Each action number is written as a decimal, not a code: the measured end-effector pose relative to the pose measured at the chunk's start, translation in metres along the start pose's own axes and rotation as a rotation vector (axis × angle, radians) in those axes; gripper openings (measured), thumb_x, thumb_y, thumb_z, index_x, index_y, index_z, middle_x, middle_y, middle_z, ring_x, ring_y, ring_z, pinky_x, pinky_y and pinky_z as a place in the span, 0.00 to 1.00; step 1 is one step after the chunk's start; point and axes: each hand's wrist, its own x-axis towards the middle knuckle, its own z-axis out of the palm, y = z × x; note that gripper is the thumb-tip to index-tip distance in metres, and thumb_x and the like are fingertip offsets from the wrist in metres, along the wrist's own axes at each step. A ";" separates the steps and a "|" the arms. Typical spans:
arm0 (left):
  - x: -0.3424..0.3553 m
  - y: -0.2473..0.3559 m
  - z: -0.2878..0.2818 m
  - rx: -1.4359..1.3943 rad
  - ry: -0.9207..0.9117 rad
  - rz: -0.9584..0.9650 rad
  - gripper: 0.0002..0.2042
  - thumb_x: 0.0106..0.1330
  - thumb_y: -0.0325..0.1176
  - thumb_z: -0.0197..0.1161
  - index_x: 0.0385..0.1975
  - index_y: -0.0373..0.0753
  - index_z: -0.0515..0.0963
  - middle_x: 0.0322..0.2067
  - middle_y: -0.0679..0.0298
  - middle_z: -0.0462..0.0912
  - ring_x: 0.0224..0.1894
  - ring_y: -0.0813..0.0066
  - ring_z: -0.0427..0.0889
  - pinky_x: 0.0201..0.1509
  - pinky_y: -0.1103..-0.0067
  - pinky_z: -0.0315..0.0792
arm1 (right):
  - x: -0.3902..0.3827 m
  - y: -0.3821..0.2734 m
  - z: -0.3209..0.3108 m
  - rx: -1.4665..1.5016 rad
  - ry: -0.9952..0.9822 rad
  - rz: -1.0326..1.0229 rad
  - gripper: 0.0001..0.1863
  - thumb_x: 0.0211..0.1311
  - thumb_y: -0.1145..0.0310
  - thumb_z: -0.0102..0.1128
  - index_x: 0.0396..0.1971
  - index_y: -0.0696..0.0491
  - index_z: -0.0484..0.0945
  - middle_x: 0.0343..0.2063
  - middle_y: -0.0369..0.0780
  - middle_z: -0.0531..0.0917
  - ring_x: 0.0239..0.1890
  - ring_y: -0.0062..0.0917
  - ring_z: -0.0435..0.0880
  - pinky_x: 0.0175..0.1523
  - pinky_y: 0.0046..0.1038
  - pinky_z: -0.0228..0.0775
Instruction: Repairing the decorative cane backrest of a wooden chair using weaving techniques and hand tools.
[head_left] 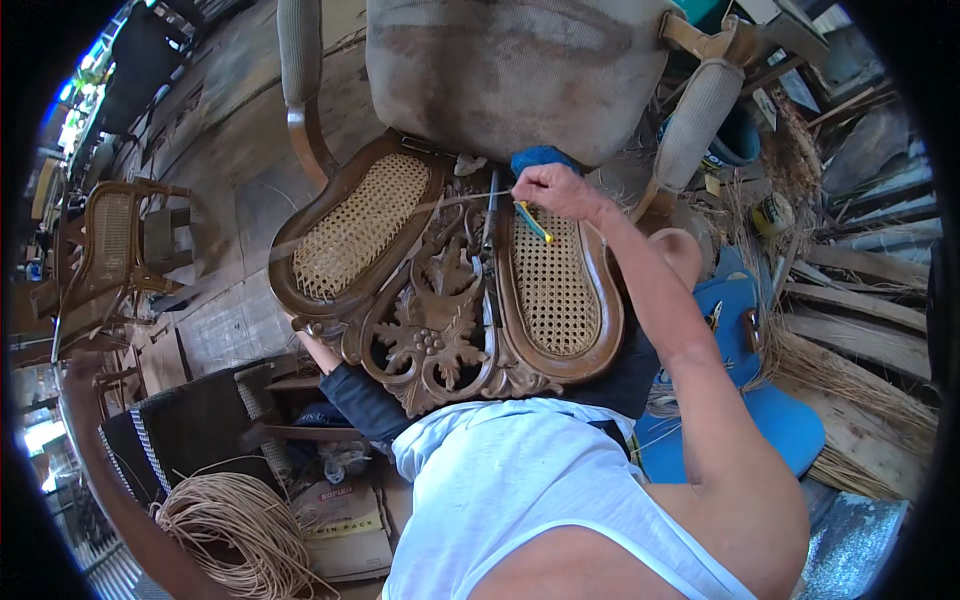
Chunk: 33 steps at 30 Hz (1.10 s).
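A carved brown wooden chair back (435, 320) with two woven cane panels rests across my lap. Over the top of its right cane panel (553, 290), my right hand (556, 190) is closed, fingers pinched on a thin pale cane strand (495, 194). The strand stretches leftward, blurring over the left cane panel (362, 225). Just below the right hand, a slim tool with a yellow and teal handle (534, 222) lies against the weave; whether the hand touches it is unclear. My left arm reaches out at the far left, its hand (84, 368) smeared by motion.
An upholstered grey chair (510, 80) stands directly ahead, a blue cloth (543, 157) at its edge. Coiled cane (235, 530) lies lower left, beside a cardboard box (345, 540). Another cane-backed chair (112, 235) stands left. To the right are a blue plastic seat (770, 425) and loose wood planks (850, 305).
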 end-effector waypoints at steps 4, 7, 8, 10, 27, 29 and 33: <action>0.039 0.019 0.056 0.140 -0.036 -0.010 0.10 0.66 0.33 0.55 0.39 0.40 0.82 0.30 0.64 0.79 0.33 0.74 0.78 0.36 0.77 0.72 | -0.019 0.045 -0.058 -0.305 0.330 0.247 0.17 0.66 0.54 0.61 0.35 0.55 0.83 0.31 0.44 0.85 0.38 0.31 0.84 0.45 0.34 0.74; 0.032 0.014 0.042 0.354 -0.004 -0.061 0.10 0.65 0.34 0.56 0.38 0.40 0.83 0.32 0.61 0.81 0.35 0.69 0.79 0.38 0.74 0.74 | -0.010 0.047 -0.063 -0.505 0.516 0.512 0.19 0.67 0.53 0.57 0.42 0.54 0.81 0.38 0.48 0.85 0.45 0.40 0.84 0.51 0.39 0.75; 0.030 0.012 0.036 0.428 0.009 -0.078 0.10 0.65 0.35 0.56 0.38 0.40 0.83 0.32 0.60 0.81 0.35 0.68 0.80 0.38 0.73 0.74 | -0.004 0.048 -0.061 -0.593 0.612 0.661 0.20 0.67 0.53 0.55 0.48 0.54 0.79 0.43 0.49 0.84 0.48 0.44 0.83 0.53 0.42 0.74; 0.022 0.007 0.031 0.564 0.031 -0.118 0.11 0.64 0.35 0.56 0.37 0.39 0.83 0.34 0.58 0.82 0.37 0.65 0.81 0.40 0.71 0.75 | 0.009 0.053 -0.050 -0.599 0.658 0.736 0.23 0.68 0.52 0.54 0.54 0.54 0.75 0.49 0.51 0.81 0.52 0.44 0.81 0.55 0.42 0.74; 0.031 -0.047 0.304 0.716 -0.269 -0.123 0.11 0.60 0.38 0.59 0.32 0.41 0.86 0.33 0.51 0.86 0.38 0.54 0.86 0.46 0.63 0.78 | 0.042 0.041 0.026 -0.647 0.690 0.923 0.35 0.52 0.51 0.72 0.59 0.39 0.68 0.62 0.46 0.61 0.61 0.55 0.68 0.60 0.61 0.63; -0.004 0.030 0.364 0.412 -0.301 0.160 0.11 0.60 0.38 0.62 0.35 0.41 0.87 0.36 0.49 0.86 0.41 0.51 0.85 0.47 0.64 0.78 | 0.042 0.042 0.012 -0.523 0.752 1.020 0.37 0.50 0.54 0.72 0.61 0.39 0.65 0.62 0.47 0.60 0.61 0.54 0.69 0.58 0.58 0.66; -0.059 0.092 0.391 0.300 -0.176 0.103 0.12 0.60 0.41 0.60 0.33 0.40 0.86 0.35 0.48 0.85 0.42 0.48 0.84 0.48 0.62 0.77 | 0.046 0.037 0.006 -0.517 0.741 0.945 0.40 0.48 0.58 0.69 0.62 0.44 0.62 0.59 0.51 0.65 0.60 0.51 0.71 0.59 0.52 0.69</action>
